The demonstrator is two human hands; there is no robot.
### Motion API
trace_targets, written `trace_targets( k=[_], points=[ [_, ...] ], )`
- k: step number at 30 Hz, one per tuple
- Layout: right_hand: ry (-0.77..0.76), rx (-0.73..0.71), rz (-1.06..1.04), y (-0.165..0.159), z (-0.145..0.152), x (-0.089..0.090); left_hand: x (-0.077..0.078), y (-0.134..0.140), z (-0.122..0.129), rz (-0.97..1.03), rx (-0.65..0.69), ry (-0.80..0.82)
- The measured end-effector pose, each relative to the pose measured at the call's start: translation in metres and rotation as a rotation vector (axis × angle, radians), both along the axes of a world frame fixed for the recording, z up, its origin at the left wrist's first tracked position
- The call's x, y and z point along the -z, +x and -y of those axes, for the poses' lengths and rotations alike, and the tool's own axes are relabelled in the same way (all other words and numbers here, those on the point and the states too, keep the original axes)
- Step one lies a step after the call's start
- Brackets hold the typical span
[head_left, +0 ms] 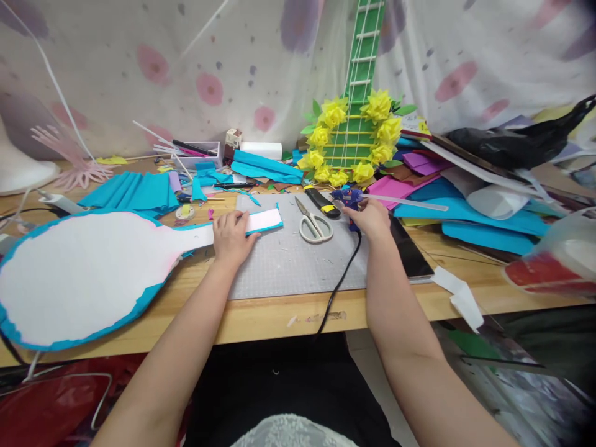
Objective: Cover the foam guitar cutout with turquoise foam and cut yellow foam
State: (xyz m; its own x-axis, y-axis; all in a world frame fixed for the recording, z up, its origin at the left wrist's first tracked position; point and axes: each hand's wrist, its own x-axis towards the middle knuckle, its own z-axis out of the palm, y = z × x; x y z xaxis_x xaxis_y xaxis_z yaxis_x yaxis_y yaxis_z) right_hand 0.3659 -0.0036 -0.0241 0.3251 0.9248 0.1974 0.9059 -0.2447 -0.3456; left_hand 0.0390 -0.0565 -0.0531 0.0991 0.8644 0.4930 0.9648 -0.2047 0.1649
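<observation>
A white paddle-shaped board (93,273) with blue crepe paper folded round its edge lies at the left, its narrow neck reaching onto the grey cutting mat (288,267). My left hand (231,239) rests over that neck, fingers curled across it and thumb along its lower edge. At the right of the mat, my right hand (372,217) is closed round a blue glue gun (348,197) with a clear glue stick (410,202) poking out of its back. Between my hands lie grey-handled scissors (315,228) and a black and yellow utility knife (323,202).
Behind the mat stands a green guitar shape (365,68) ringed with yellow paper flowers (378,105). Coloured paper sheets (493,230) pile up at the right, near a plastic cup (554,261). Pleated blue crepe paper (133,194) lies back left. The glue gun's black cord (342,279) crosses the front edge.
</observation>
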Motion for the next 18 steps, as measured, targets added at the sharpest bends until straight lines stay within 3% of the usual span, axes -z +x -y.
trace_targets(
  k=[3, 6, 13, 18],
  points=[
    [-0.132, 0.026, -0.027, -0.007, 0.011, -0.019, -0.002, 0.003, 0.001, 0.004, -0.036, 0.019],
    [-0.240, -0.137, -0.017, -0.024, 0.021, -0.031, -0.002, 0.004, 0.001, 0.006, -0.060, 0.023],
    [-0.298, -0.284, 0.149, -0.086, 0.021, -0.009, 0.002, 0.002, -0.008, 0.005, -0.074, 0.039],
    [-0.314, -0.266, 0.178, -0.091, 0.015, -0.009, 0.002, 0.001, -0.011, 0.035, -0.068, 0.036]
  ],
)
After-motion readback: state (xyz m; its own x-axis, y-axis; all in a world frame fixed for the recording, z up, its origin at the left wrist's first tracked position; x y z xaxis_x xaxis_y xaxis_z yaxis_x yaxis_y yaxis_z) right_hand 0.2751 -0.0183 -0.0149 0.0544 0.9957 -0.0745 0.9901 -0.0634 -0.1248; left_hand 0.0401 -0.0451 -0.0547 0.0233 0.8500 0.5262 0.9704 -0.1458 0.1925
